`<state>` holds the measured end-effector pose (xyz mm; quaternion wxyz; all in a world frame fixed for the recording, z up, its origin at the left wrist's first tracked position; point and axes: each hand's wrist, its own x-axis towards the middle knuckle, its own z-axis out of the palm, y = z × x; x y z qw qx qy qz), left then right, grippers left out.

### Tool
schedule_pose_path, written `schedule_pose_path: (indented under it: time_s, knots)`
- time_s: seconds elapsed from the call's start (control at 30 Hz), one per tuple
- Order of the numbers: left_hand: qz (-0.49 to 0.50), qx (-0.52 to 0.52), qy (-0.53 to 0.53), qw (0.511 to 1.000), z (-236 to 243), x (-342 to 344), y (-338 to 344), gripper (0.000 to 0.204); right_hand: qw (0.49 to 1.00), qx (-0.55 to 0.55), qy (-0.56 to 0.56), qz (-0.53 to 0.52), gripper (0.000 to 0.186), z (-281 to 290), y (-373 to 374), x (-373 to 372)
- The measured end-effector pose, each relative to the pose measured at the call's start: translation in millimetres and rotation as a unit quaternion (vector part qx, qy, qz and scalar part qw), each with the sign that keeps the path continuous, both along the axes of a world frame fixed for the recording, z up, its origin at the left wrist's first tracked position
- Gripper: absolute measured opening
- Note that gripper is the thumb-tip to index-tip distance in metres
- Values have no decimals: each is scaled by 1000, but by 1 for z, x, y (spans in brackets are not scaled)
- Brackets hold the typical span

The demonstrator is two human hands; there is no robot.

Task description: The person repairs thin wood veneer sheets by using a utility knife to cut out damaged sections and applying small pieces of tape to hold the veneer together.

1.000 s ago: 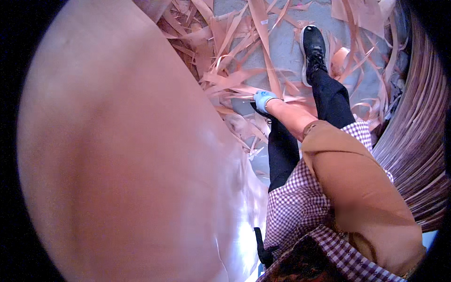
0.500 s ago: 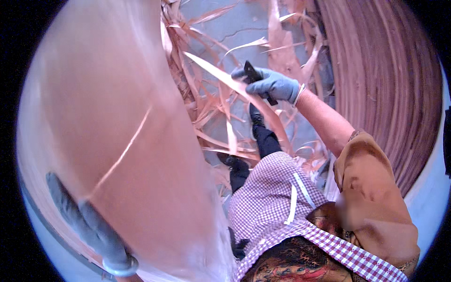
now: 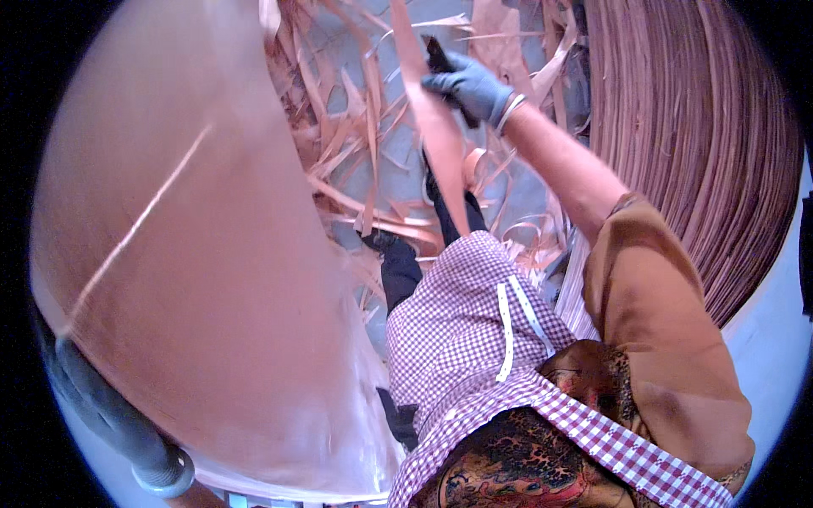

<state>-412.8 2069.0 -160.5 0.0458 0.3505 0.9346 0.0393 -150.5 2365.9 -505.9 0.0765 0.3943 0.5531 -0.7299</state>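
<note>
A large tan wood veneer sheet (image 3: 212, 322) lies on the left, with a pale split or strip (image 3: 144, 220) running slantwise across it. At its lower left edge rests my left hand (image 3: 106, 406) in a grey-blue glove, fingers stretched along the edge, some of them in shadow. Over the floor gap, my right hand (image 3: 474, 89), also gloved, is closed round a flat black hand tool (image 3: 439, 57); its exact kind is not clear. A long torn veneer strip (image 3: 436, 127) hangs at the fingertips of that hand, seemingly pinched there, and reaches down to my apron.
To the right stands a tall stack of veneer sheets (image 3: 677, 127), its layered edges facing me. Veneer scraps (image 3: 339, 152) litter the floor between the stacks, around my feet. My checked apron (image 3: 457, 313) is close to the left sheet.
My right hand has moved away from me and slightly left with the tool, and the strip now hangs more upright. My left hand has slid left and down along the sheet edge.
</note>
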Motion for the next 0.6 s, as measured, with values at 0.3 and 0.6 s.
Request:
schedule_pose_path:
  time_s: [0.3, 0.6]
  knots:
    - [-12, 60, 31, 998, 45, 17, -41, 54, 994, -55, -75, -62, 22, 118, -36, 19]
    - [-130, 100, 111, 980, 46, 28, -82, 64, 988, 98, 84, 80, 31, 284, -84, -16]
